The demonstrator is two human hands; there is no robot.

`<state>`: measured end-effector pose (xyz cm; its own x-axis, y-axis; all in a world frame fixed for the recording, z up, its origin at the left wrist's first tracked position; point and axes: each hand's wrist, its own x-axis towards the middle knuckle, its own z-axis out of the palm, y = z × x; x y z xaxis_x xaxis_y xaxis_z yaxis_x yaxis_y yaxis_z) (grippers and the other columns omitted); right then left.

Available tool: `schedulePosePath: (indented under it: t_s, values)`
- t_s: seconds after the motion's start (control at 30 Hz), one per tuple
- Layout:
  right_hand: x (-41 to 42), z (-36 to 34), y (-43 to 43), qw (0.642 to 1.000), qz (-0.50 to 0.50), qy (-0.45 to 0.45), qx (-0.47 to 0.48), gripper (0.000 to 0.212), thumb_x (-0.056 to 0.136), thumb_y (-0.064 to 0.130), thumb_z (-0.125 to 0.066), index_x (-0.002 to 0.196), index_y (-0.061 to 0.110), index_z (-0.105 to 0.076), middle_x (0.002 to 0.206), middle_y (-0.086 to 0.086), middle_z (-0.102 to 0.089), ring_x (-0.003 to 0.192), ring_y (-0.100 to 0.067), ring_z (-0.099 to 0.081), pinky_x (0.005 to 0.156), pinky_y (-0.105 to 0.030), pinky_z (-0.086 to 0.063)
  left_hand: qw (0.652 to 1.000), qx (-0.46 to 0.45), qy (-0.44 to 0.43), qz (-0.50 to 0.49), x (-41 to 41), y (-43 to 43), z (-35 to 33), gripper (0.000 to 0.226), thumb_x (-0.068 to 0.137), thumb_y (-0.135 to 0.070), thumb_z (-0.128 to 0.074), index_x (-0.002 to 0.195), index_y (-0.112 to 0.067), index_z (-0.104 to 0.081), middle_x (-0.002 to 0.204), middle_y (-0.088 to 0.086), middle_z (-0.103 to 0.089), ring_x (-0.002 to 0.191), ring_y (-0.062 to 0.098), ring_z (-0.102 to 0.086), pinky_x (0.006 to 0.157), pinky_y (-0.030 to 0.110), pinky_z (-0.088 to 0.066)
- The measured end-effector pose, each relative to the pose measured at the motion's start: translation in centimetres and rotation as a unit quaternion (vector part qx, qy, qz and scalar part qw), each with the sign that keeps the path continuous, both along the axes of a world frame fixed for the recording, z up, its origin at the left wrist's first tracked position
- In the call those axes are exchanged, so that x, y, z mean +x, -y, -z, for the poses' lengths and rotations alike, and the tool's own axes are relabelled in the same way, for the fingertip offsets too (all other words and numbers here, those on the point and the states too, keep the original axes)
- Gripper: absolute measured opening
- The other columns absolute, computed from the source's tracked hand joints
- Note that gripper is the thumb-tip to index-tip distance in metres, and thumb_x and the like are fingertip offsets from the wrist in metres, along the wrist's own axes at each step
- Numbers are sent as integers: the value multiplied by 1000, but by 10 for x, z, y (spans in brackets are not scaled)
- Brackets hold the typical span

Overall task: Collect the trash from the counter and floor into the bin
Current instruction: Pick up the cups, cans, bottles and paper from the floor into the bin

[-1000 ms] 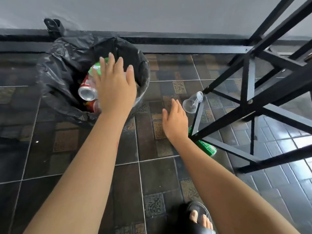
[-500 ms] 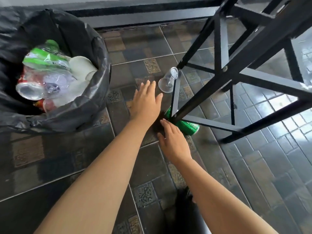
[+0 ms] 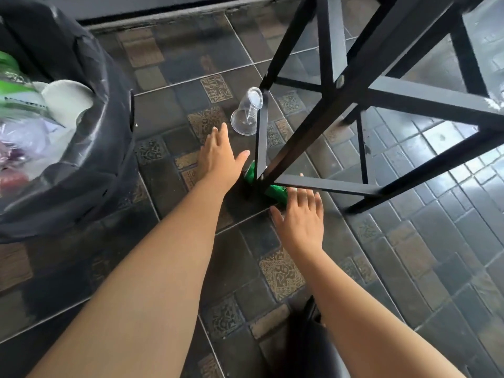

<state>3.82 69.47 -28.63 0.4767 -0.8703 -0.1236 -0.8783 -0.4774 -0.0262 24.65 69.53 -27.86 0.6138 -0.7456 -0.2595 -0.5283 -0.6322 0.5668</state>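
Observation:
A clear plastic cup lies on its side on the tiled floor against a black frame leg. A green can lies at the foot of that frame, partly hidden by the bars. My left hand hovers open just below the cup, fingers spread, holding nothing. My right hand is open right beside the green can's near end, fingertips close to it. The bin, lined with a black bag, stands at the left and holds a white cup, bottles and cans.
A black metal table frame with crossed bars fills the upper right, its legs standing around the cup and can. A dark skirting runs along the wall at the top. My sandalled foot is at the bottom.
My left hand left the bin and came down toward the cup. My right hand moved from left of the frame leg to the can's near end. The view swung right and down.

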Motion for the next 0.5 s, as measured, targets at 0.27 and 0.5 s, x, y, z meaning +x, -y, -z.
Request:
schedulePosePath:
  t_s: [0.27,0.5]
  values:
    - [27,12,28,1000,-3,12,14,83,86,52,-64,152,16,-28,157,-6,-30,147,-27,-23,119,-44,-23,999,-26,22,16,21,49,-6,87,92,-49,-58,157,-27,-4,164,9,-4,150,28,-10,119,41,-18]
    - [27,19,32,999,-2,31,14,65,87,39,-67,143,16,-45,144,-5,-49,138,-28,-40,112,-43,-30,995,-78,48,49,35,93,-15,64,94,-28,-61,149,-37,-28,162,7,-15,145,31,-24,113,41,-32]
